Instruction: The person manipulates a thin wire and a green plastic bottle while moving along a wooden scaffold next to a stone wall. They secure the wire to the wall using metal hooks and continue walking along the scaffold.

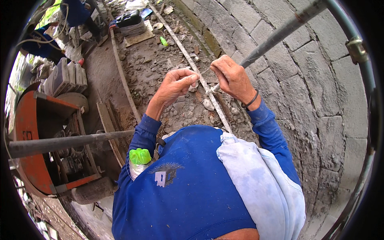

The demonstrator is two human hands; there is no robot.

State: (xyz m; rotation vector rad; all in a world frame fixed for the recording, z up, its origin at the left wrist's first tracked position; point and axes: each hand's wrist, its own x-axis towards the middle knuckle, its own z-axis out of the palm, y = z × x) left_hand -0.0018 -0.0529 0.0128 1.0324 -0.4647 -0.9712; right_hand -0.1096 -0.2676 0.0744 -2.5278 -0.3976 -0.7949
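Observation:
My left hand (176, 85) and my right hand (231, 76) are raised in front of me, close together. Both pinch a thin pale string (205, 72) stretched between their fingertips. The right hand sits just beside the end of a grey scaffold tube (280, 35) that slants in from the upper right. A black band circles my right wrist. Below the hands lie rubble and a long pale rail (200, 78) on the ground.
A grey block wall (320, 88) fills the right side. Another scaffold tube (68, 142) crosses at left above an orange cement mixer (36, 140). A green-capped bottle (139, 160) sits in my pocket. People in blue (76, 16) work at the far top left.

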